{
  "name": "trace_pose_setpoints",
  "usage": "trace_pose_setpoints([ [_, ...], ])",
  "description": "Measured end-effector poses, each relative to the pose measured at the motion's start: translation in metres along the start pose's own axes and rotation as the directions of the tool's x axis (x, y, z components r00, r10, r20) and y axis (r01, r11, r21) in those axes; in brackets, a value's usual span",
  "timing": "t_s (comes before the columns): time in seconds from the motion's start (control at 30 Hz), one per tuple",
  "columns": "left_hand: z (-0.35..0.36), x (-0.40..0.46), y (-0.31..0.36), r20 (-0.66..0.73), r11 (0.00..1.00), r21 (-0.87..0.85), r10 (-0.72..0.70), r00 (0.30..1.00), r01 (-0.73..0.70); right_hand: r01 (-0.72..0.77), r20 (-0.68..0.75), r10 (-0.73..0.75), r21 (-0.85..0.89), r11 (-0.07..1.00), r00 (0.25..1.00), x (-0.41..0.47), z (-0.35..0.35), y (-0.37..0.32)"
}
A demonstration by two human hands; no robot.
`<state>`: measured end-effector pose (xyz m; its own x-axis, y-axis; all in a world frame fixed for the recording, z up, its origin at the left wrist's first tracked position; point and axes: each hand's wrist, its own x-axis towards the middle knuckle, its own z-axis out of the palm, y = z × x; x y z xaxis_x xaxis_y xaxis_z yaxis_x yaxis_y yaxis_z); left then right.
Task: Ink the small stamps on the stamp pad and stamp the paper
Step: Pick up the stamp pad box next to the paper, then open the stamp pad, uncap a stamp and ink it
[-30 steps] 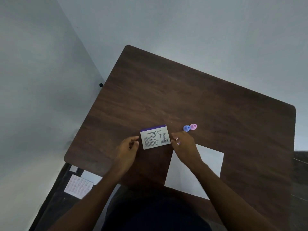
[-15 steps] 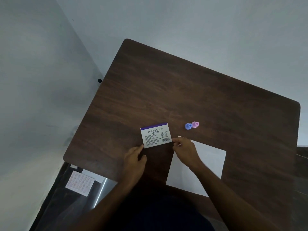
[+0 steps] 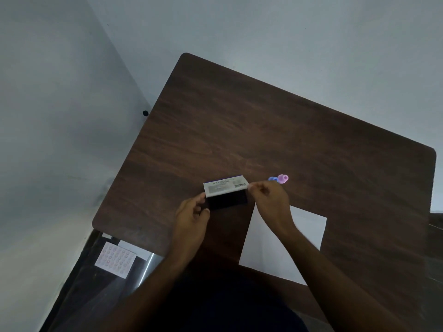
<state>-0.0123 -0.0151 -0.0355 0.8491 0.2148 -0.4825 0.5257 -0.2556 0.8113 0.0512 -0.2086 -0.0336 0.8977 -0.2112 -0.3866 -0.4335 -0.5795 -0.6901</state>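
The stamp pad (image 3: 227, 202) lies mid-table with its white labelled lid (image 3: 224, 186) tilted up, showing the dark ink surface beneath. My left hand (image 3: 193, 215) grips the pad's left side. My right hand (image 3: 269, 198) pinches the lid's right edge. Two small stamps stand just beyond my right hand: a blue stamp (image 3: 272, 179), partly hidden by my fingers, and a pink stamp (image 3: 282, 178). A white sheet of paper (image 3: 304, 236) lies to the right, under my right forearm.
The dark wooden table (image 3: 263, 130) fills the middle, set against pale walls. Below its left edge, on a lower dark surface, lie a sheet printed with rows of small marks (image 3: 115, 259) and a white slip (image 3: 134, 250). A small black knob (image 3: 145, 113) is on the wall.
Both hands closed in on the stamp pad and took hold of it. The lid, flat before, is now lifted at its near edge, exposing the ink pad.
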Motion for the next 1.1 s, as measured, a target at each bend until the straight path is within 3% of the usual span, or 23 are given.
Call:
trace_pose_setpoints([
  [0.1,-0.004,0.012,0.009,-0.004,1.0,-0.017,0.025,1.0,-0.025,0.049,-0.007,-0.049,0.081,0.995,0.999,0.005,-0.001,-0.016],
  [0.23,-0.01,0.037,0.021,0.027,1.0,-0.016,0.013,1.0,-0.013,0.03,0.092,-0.043,0.141,0.99,0.995,0.021,0.002,-0.031],
  [0.53,-0.015,0.078,0.037,0.099,0.978,-0.175,-0.096,0.99,0.113,-0.189,0.234,0.128,0.26,0.947,0.964,0.061,0.016,-0.035],
  [0.73,-0.011,0.083,0.032,0.095,0.961,-0.21,-0.162,0.982,0.179,-0.225,0.216,0.171,0.259,0.939,0.961,0.069,0.021,-0.042],
  [0.93,-0.005,0.081,0.026,0.127,0.978,-0.12,-0.156,0.98,0.171,-0.225,0.208,0.178,0.235,0.945,0.962,0.067,0.024,-0.043],
  [1.1,-0.005,0.074,0.017,0.108,0.996,-0.084,-0.028,0.994,0.037,-0.015,0.008,0.015,-0.009,1.0,1.0,0.063,0.012,-0.043],
])
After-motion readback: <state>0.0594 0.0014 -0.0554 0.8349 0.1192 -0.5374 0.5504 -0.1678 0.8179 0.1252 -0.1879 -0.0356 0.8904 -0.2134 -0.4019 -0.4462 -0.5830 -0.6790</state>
